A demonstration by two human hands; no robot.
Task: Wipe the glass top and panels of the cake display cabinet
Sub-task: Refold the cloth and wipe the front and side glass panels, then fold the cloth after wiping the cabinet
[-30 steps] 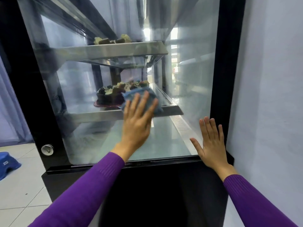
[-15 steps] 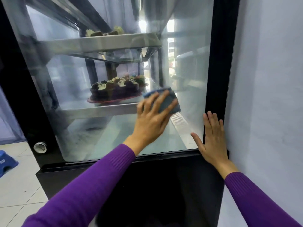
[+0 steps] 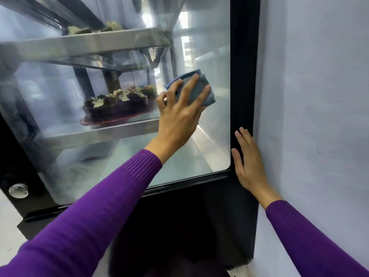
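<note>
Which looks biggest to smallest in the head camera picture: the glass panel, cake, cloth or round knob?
1. glass panel
2. cake
3. cloth, not far behind the cake; it is nearer the camera and the left hand hides part of it
4. round knob

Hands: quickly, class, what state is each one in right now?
Left hand: open, pressing the blue cloth against the glass panel.
Right hand: open, flat on the black frame.
</note>
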